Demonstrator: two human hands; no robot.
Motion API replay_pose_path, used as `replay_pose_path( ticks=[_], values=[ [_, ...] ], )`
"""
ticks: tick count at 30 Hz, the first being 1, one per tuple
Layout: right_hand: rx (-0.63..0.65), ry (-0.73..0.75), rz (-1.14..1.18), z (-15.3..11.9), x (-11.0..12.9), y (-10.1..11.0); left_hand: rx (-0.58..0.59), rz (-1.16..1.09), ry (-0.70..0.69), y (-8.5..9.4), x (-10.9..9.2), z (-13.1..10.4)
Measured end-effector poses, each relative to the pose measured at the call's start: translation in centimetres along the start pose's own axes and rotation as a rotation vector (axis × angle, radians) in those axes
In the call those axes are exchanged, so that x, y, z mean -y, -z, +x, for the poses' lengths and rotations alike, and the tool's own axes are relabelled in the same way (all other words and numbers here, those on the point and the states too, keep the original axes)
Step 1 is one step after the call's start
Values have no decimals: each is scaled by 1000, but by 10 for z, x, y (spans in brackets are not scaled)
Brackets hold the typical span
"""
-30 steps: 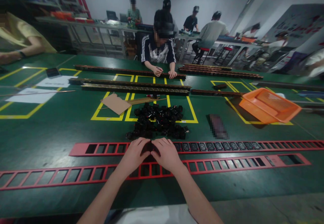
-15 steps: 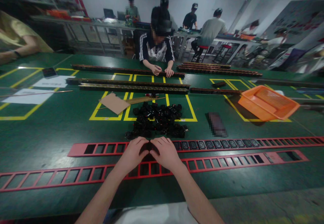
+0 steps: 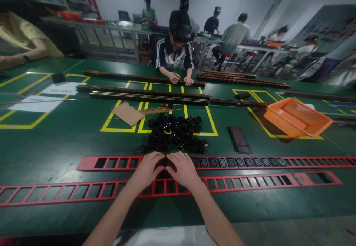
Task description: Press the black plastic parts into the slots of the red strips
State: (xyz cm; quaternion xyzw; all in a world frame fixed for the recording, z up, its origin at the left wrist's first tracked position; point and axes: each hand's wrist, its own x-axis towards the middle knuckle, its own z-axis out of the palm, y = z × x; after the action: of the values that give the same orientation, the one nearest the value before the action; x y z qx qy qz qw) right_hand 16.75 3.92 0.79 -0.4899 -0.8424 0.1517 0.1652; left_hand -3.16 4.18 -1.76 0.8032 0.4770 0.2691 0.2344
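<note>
The left hand [image 3: 148,169] and right hand [image 3: 182,169] are both curled, fingertips nearly meeting, directly over the far red slotted frame [image 3: 87,163]; whether either grips a part is hidden. The frame lies flat on the bench [image 3: 267,205], its long axis running left to right across both forearms' line, with neither hand clearly nearer. Square black inserts [image 3: 204,162] extend rightward from the right hand; the black parts [image 3: 176,127] lie just beyond both.
</note>
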Motion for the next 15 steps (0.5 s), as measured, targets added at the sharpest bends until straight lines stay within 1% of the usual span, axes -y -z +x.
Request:
replay_pose_path(
  ticks=[4,11,15],
  values=[
    [-14,-13,11,0,1,0,0,-15,23,-1,1,1],
    [-1,6,25,0,1,4,26,-37,-5,6,-2,3],
    [-16,-20,27,1,1,3,42,-56,25,6,-2,4]
  ],
)
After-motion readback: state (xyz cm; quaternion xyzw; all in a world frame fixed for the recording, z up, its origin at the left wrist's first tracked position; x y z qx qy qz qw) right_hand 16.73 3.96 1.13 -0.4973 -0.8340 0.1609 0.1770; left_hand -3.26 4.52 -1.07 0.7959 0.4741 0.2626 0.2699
